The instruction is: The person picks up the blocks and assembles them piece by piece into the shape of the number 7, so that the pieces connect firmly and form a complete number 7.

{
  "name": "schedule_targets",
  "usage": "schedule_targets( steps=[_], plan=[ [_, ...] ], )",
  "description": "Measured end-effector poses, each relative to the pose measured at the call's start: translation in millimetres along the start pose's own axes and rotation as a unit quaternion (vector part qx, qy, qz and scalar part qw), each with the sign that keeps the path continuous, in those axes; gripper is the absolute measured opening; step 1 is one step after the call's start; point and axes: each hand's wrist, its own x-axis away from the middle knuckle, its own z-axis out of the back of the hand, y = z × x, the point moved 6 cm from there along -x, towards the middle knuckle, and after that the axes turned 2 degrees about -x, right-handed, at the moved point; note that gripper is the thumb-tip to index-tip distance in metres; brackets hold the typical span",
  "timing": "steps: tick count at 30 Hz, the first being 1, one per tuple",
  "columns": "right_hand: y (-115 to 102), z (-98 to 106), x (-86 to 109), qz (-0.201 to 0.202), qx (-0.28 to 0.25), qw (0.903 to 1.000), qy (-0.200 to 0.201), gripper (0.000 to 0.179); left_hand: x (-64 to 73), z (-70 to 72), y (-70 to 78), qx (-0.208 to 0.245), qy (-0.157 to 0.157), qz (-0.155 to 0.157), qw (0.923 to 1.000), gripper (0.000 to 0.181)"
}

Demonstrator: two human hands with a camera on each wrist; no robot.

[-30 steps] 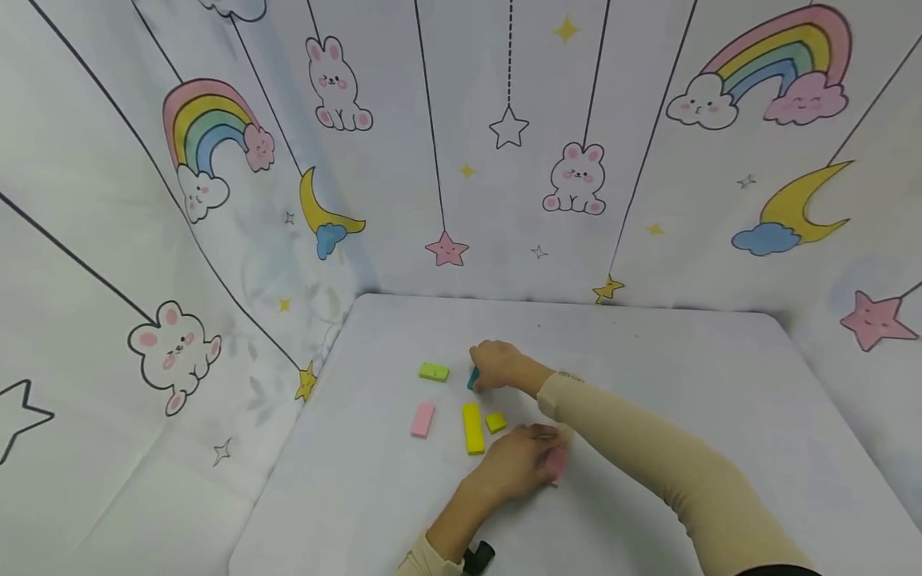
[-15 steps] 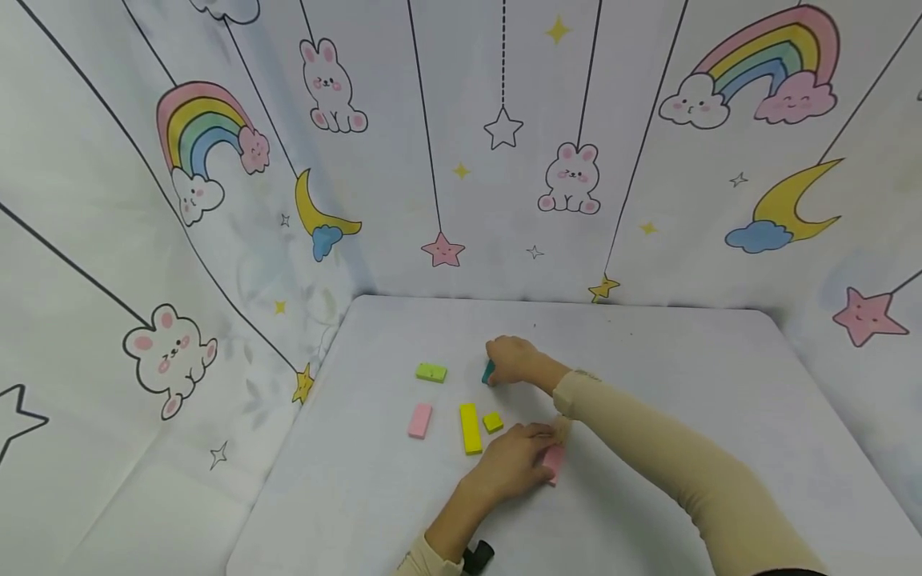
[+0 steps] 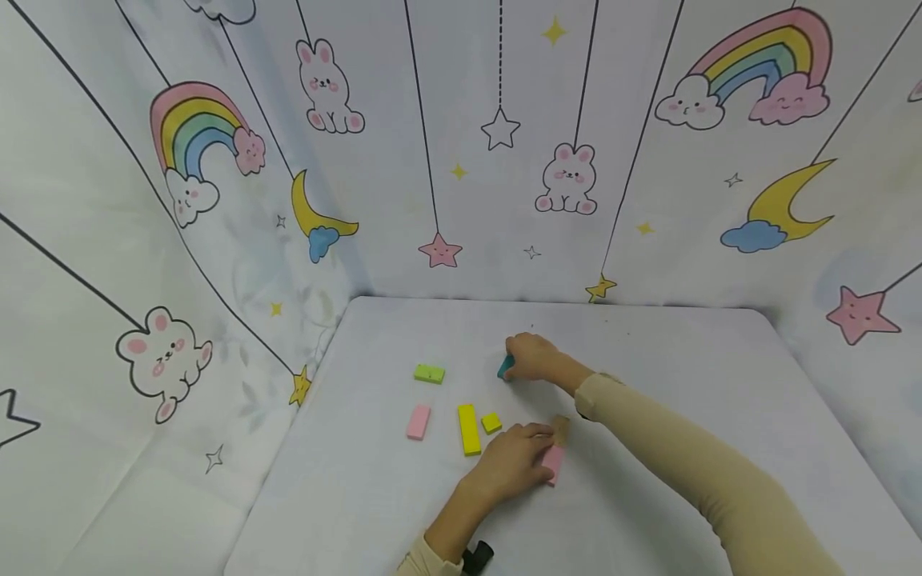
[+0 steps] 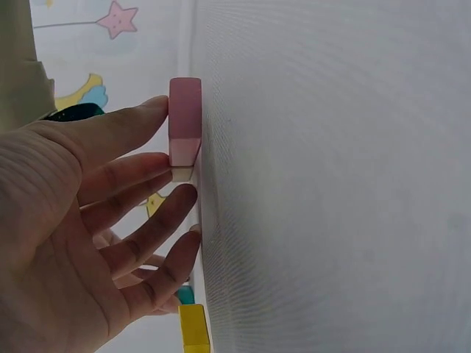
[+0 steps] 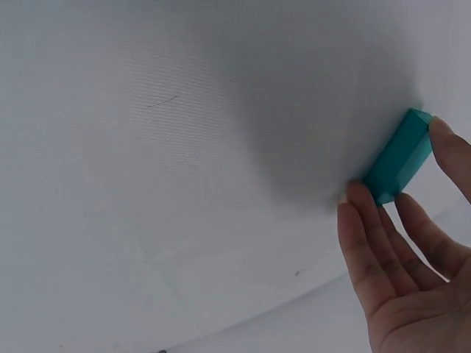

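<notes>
My right hand [image 3: 531, 357] pinches a teal block [image 5: 399, 158] between thumb and fingers, toward the back of the table. The right wrist view shows this block tilted, with its lower end by the fingertips. Nearer the front, my left hand [image 3: 507, 464] rests at a pink block [image 4: 185, 121], thumb tip against it and fingers loosely bent. A tan block [image 3: 561, 430] lies end to end with the pink one, beside the left index fingertip. Just left of that hand are a long yellow block [image 3: 469, 430] and a small yellow block [image 3: 491, 422].
Farther left on the white table [image 3: 346, 496] lie a second pink block [image 3: 418, 422] and a light green block [image 3: 429, 374]. A printed cloth [image 3: 475, 200] with rabbits, stars and rainbows hangs behind and along the sides.
My right hand has moved right with the teal block, away from the light green block, uncovering the tan block. The left hand stays at the pink block, its fingers slightly shifted.
</notes>
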Motion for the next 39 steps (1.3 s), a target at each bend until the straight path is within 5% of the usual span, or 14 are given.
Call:
schedule_targets(
  steps=[12,39],
  plan=[
    [26.4,-1.7,10.5,-0.013,-0.025,0.9991,0.032,0.049,-0.1,-1.0,0.7,-0.003,-0.003,0.004,1.0,0.047],
    [49.8,-3.6,31.9,-0.032,-0.042,0.9964,0.067,0.049,-1.3,-0.3,0.8,0.003,-0.007,0.011,0.9999,0.048]
  ],
)
